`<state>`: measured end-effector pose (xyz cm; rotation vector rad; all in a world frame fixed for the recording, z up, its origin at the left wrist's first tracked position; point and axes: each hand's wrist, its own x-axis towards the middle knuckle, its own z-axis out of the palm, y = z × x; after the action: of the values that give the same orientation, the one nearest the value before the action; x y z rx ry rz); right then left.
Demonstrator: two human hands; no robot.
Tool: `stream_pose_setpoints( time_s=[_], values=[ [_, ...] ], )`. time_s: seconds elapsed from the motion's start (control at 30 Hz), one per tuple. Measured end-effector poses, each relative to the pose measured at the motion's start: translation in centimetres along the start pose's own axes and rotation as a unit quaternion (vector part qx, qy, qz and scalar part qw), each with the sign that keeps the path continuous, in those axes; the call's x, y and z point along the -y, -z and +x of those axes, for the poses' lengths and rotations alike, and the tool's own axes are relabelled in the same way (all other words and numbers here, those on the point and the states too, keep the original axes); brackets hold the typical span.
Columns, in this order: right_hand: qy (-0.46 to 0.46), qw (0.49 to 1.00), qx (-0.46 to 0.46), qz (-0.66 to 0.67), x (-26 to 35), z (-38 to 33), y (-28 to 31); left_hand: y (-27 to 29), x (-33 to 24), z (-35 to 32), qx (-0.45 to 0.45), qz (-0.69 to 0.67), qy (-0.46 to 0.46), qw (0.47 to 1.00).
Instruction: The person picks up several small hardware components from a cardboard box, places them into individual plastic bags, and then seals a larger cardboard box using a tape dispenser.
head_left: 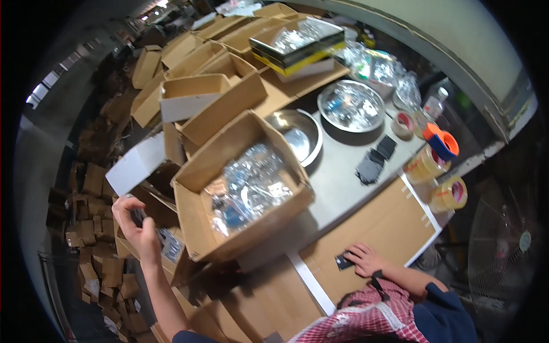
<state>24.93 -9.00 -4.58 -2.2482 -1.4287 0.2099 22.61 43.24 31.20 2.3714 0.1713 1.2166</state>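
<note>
Grey table [334,191], cardboard [374,223] on it; right hand [366,261] on flat black piece [342,263], left hand [136,226] curled, can't tell either grip; box [260,233] holds clear bags [257,177].

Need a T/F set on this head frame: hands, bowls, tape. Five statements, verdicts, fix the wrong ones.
1. The right hand touches a small black piece. True.

2. The left hand is inside the large open box of clear bags. False: it is raised outside the box, to its left.

3. Two round metal bowls stand on the table. True.

4. The orange-and-blue piece lies in a bowl. False: it is by the clear tape rolls at the right.

5. Several dark flat pieces lie on the table. True.
</note>
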Motion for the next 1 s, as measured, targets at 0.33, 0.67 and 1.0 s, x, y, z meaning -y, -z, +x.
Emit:
stream_pose_setpoints(
  time_s=[0.33,0.67,1.0],
  values=[
    [0.097,0.993,0.027,-0.055,1.5,0.8,2.9,-17.7,-16.5,-22.3,0.520,-0.088,-0.074,0.847],
    [0.241,0.959,0.105,0.108,-2.2,-2.2,1.7,-28.2,-18.2,-34.9,0.557,-0.087,0.001,0.826],
    [0.232,0.967,0.056,0.094,-5.7,-5.4,5.5,-21.0,-18.8,-39.9,0.337,0.018,0.090,0.937]
  ],
)
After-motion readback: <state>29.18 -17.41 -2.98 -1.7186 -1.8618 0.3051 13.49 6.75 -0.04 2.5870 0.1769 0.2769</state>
